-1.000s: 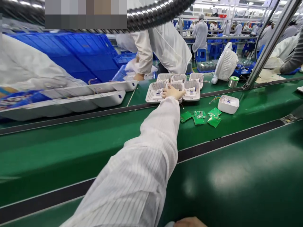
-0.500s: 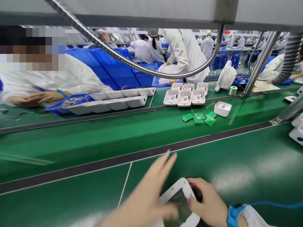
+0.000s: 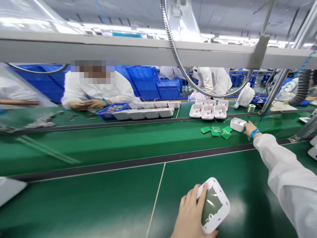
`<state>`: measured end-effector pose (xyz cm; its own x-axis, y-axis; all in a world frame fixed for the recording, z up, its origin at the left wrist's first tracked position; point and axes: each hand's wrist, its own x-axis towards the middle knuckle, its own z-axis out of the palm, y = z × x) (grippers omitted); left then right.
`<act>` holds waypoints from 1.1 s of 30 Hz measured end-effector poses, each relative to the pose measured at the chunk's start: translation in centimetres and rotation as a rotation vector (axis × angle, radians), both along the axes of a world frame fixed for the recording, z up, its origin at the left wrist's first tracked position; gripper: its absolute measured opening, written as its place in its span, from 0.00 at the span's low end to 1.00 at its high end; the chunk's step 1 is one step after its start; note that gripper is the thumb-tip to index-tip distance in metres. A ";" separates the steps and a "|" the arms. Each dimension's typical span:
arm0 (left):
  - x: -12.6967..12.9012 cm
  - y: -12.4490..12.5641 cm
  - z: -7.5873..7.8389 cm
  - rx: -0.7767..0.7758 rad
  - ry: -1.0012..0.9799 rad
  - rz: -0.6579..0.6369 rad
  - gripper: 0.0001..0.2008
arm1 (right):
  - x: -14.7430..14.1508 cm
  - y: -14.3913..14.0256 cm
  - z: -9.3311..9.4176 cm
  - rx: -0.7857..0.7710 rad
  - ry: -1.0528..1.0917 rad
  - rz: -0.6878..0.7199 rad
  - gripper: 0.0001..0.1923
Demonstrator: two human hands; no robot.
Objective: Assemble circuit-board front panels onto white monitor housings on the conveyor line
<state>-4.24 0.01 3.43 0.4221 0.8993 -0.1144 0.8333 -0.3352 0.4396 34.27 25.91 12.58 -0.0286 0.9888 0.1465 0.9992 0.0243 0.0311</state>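
Note:
My left hand (image 3: 192, 211) grips a white square plastic cover with a greenish screen under clear film (image 3: 213, 205), tilted above the near green surface. The fingers lie along its left edge and the thumb shows at the bottom. My right arm stretches far forward across the belt. At its end, my right hand (image 3: 250, 129) has its fingers closed at the right rim of an open white plastic housing (image 3: 237, 125). A thin wire comes out of that housing on the left. Several green circuit boards (image 3: 216, 131) lie just left of it.
Several open white housings (image 3: 208, 112) stand beyond the belt, near a small white fan (image 3: 245, 96) and a solder spool (image 3: 251, 108). A co-worker (image 3: 91, 89) sits behind a blue tray (image 3: 112, 110). A metal beam (image 3: 138, 54) and flexible hose (image 3: 178, 62) hang overhead.
My right hand has let go of the screen cover and reached forward to the white housing. My left hand has taken hold of the cover. The camera view has tipped up and turned left.

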 end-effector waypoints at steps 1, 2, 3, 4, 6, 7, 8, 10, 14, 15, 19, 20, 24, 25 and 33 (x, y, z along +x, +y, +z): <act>0.0 -0.1 0.0 0.005 -0.006 0.002 0.59 | 0.2 0.5 0.1 -0.022 -0.033 -0.008 0.17; 0.1 -0.1 -0.1 0.013 -0.013 0.001 0.59 | 0.2 0.6 0.1 -0.046 -0.060 -0.019 0.16; 0.1 -0.2 -0.1 0.023 -0.019 -0.002 0.59 | 0.1 0.3 0.0 -0.065 -0.085 -0.030 0.14; 0.2 -0.2 0.0 0.034 -0.023 -0.005 0.59 | -0.2 -0.3 -0.2 -0.070 -0.109 -0.042 0.14; 0.4 -0.2 0.3 0.056 -0.033 -0.013 0.58 | -0.8 -2.7 -0.9 -0.065 -0.150 -0.077 0.15; 0.5 -0.2 0.5 0.069 -0.040 -0.016 0.57 | -1.1 -4.4 -1.4 -0.061 -0.167 -0.099 0.16; 0.6 -0.2 0.6 0.083 -0.048 -0.019 0.57 | -1.4 -6.3 -1.8 -0.059 -0.182 -0.122 0.18; 0.7 -0.2 0.8 0.115 -0.064 -0.021 0.56 | -1.9 -10.5 -2.7 -0.076 -0.203 -0.158 0.19; 1.2 -0.4 0.8 0.173 -0.066 0.002 0.56 | -2.8 -17.4 -4.1 -0.139 -0.208 -0.210 0.18; 1.3 -0.5 0.9 0.181 -0.061 0.013 0.55 | -3.3 -18.7 -4.3 -0.135 -0.208 -0.228 0.19; 2.4 -1.5 0.8 0.218 -0.050 0.114 0.56 | -7.8 -23.2 -5.3 0.049 0.156 -0.199 0.25; 2.8 -1.9 0.6 0.232 -0.048 0.155 0.57 | -9.6 -24.4 -5.8 0.061 0.387 -0.138 0.25; 3.5 -3.5 -0.5 0.271 -0.029 0.253 0.60 | -16.2 -28.5 -9.0 -0.114 1.042 0.081 0.26; 3.4 -3.7 -0.8 0.274 -0.027 0.246 0.61 | -17.1 -29.1 -9.7 -0.122 1.114 0.085 0.25; 0.9 2.9 0.8 0.135 -0.373 -0.033 0.40 | -17.6 -28.9 -10.5 -0.115 1.190 0.054 0.25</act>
